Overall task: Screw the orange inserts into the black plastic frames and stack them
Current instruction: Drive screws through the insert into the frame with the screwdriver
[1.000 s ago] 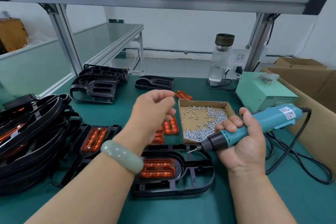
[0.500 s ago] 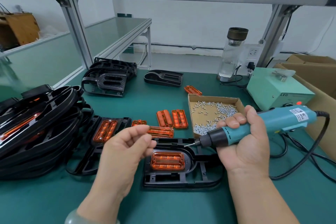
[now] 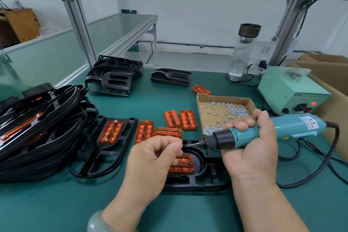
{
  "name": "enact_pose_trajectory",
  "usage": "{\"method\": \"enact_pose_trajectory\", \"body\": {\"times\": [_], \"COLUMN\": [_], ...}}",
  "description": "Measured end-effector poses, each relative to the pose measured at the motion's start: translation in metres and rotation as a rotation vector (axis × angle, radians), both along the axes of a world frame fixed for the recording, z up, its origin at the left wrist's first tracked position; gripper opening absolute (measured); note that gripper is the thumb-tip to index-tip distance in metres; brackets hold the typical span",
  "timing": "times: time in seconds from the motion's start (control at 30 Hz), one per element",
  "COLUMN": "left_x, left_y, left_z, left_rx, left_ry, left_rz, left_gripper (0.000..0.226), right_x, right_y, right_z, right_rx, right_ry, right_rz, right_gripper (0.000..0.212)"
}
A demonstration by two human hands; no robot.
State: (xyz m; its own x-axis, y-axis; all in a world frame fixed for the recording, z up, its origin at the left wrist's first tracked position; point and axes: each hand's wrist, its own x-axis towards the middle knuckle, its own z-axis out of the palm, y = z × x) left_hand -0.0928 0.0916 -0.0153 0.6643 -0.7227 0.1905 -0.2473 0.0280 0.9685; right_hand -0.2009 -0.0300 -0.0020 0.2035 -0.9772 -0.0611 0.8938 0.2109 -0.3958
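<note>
A black plastic frame (image 3: 209,179) lies on the green mat in front of me with an orange insert (image 3: 183,165) seated in it. My left hand (image 3: 154,160) hovers over the frame's left part, thumb and forefinger pinching a small screw (image 3: 184,145) at the tip of the driver bit. My right hand (image 3: 250,149) grips a teal electric screwdriver (image 3: 263,133), held level and pointing left. Left of this lies a second black frame (image 3: 105,149) holding an orange insert (image 3: 111,131). Loose orange inserts (image 3: 179,119) lie on the mat between the frames and the screw box.
A cardboard tray of screws (image 3: 225,112) sits behind the screwdriver. A tall stack of finished frames (image 3: 37,130) fills the left. Empty black frames (image 3: 113,79) and another (image 3: 171,77) lie at the back. A green power box (image 3: 290,90), a glass bottle (image 3: 243,51) and a cable (image 3: 320,167) are at right.
My left hand has come down from the screw tray and moved right to the driver tip. The screwdriver stays in my right hand, almost still.
</note>
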Motion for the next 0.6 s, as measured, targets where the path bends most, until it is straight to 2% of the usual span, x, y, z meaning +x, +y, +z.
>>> {"method": "enact_pose_trajectory", "body": {"times": [0.13,0.27,0.4,0.5,0.6], "left_x": [-0.0003,-0.0006,0.0001,-0.0004,-0.0011], "left_y": [-0.0007,-0.0012,-0.0006,0.0,0.0001], "left_z": [-0.0019,-0.004,-0.0061,-0.0065,-0.0068], "left_rx": [-0.005,-0.008,-0.011,-0.016,-0.021], "left_ry": [-0.01,-0.006,-0.005,-0.013,-0.029], "left_rz": [-0.03,-0.043,-0.06,-0.072,-0.07], "left_gripper": [0.016,0.016,0.017,0.017,0.022], "right_x": [0.0006,0.0015,0.0026,0.003,0.0034], "right_y": [0.0005,0.0017,0.0026,0.0026,0.0033], "right_z": [-0.0004,-0.0001,-0.0004,0.0,0.0002], "right_rx": [0.001,0.019,0.005,-0.012,-0.018], "right_ry": [-0.007,-0.024,-0.016,-0.022,-0.019], "right_rz": [0.016,0.023,0.027,0.034,0.044], "right_gripper": [0.017,0.025,0.019,0.028,0.029]}}
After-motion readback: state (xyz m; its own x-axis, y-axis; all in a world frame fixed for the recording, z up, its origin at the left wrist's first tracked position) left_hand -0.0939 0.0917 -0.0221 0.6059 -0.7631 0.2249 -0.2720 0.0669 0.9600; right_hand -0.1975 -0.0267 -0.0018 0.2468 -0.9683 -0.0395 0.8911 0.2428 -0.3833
